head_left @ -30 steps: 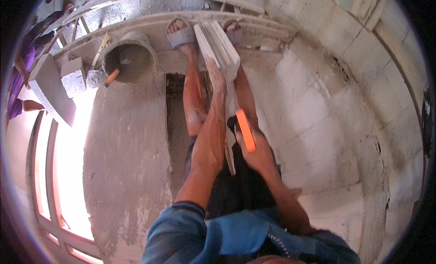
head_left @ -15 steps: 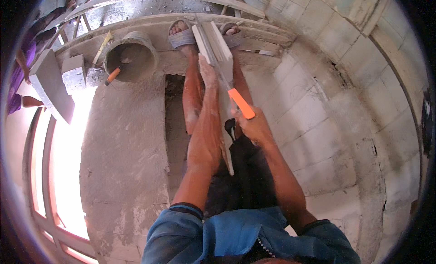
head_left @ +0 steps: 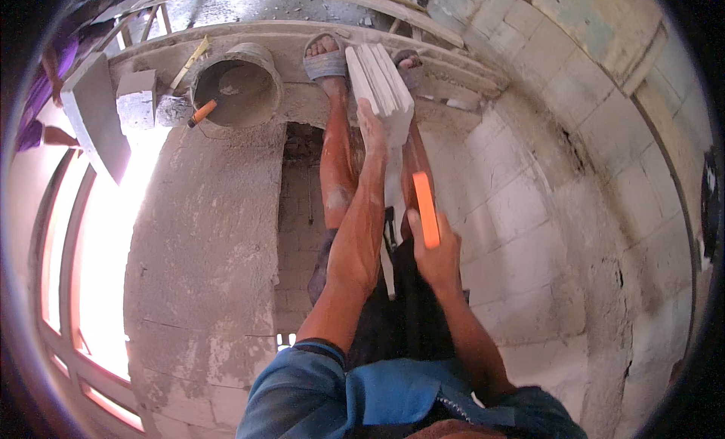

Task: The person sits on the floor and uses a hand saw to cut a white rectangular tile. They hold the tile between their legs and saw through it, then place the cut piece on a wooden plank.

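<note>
Slab, grey, stands far left, a co-worker's hand near it. Bucket next, with an orange-handled tool leaning in it; well apart from the work. Left hand lies along the left side of the pale grooved block; can't tell if it grips or only braces. Block sits between the two sandalled feet, grooved face up; support underneath unclear. Right hand is wrapped around an orange handle; blade can't be made out.

Reads as cutting along the grooves. Line the blade up with the groove, use long even strokes, light pressure: ribs look thin, could snap. Keep left fingers below the top edge, toes clear of the stroke.
</note>
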